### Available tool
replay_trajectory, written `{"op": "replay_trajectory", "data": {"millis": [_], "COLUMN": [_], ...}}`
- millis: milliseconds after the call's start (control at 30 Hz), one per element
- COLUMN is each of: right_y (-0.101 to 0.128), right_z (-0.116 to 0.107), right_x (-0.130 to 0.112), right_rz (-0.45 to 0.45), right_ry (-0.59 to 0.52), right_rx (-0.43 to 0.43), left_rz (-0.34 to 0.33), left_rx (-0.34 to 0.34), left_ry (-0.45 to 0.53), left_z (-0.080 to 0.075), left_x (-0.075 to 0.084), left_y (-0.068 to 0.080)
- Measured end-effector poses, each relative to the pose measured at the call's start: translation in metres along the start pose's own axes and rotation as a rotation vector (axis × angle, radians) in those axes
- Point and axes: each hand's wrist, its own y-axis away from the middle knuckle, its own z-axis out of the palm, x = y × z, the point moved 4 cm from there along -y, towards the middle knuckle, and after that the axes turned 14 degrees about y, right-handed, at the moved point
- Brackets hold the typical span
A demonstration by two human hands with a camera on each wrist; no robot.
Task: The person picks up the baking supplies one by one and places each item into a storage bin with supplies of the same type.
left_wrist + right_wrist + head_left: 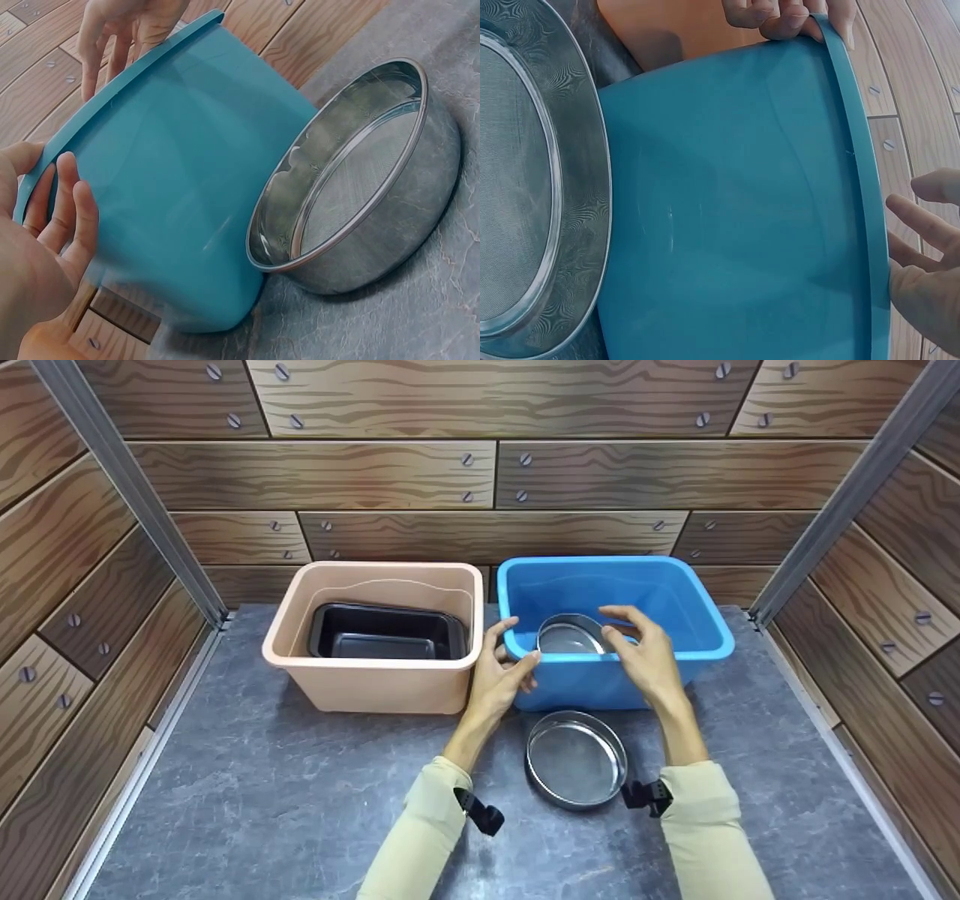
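My left hand grips the front left corner of the blue plastic bin, with the fingers under the rim in the left wrist view. My right hand hangs over the front rim with its fingers spread and nothing between them. Beside its thumb, a round metal pan lies inside the bin, its front part hidden by the bin's wall. A larger round metal sieve with a fine mesh bottom stands on the tabletop in front of the bin, between my forearms.
A peach plastic bin stands left of the blue one, and a black loaf pan lies in it. The grey marbled tabletop is bounded by wood-patterned walls at the back and sides.
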Motion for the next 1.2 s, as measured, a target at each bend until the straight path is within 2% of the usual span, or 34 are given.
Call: {"op": "replay_trajectory", "data": {"millis": [133, 500, 667, 833, 1000, 1200], "right_y": [0.003, 0.003, 0.001, 0.000, 0.003, 0.012], "right_z": [-0.002, 0.001, 0.009, 0.015, 0.015, 0.016], "right_x": [-0.005, 0.002, 0.019, 0.033, 0.034, 0.034], "right_rz": [0.001, -0.034, -0.049, -0.114, -0.168, -0.164], "right_ry": [-0.016, -0.120, -0.269, -0.428, -0.484, -0.522], "right_rx": [0.011, 0.010, 0.006, 0.062, 0.091, 0.058], "left_rz": [0.002, -0.001, -0.017, -0.011, -0.005, -0.013], "left_rx": [0.001, -0.003, -0.006, -0.016, -0.026, -0.016], "left_ry": [0.001, -0.008, 0.014, 0.016, 0.020, 0.040], "left_z": [0.000, 0.000, 0.001, 0.008, 0.012, 0.010], "left_x": [0.001, 0.000, 0.003, 0.019, 0.026, 0.022], "left_y": [-0.001, 0.000, 0.002, 0.006, 0.008, 0.009]}}
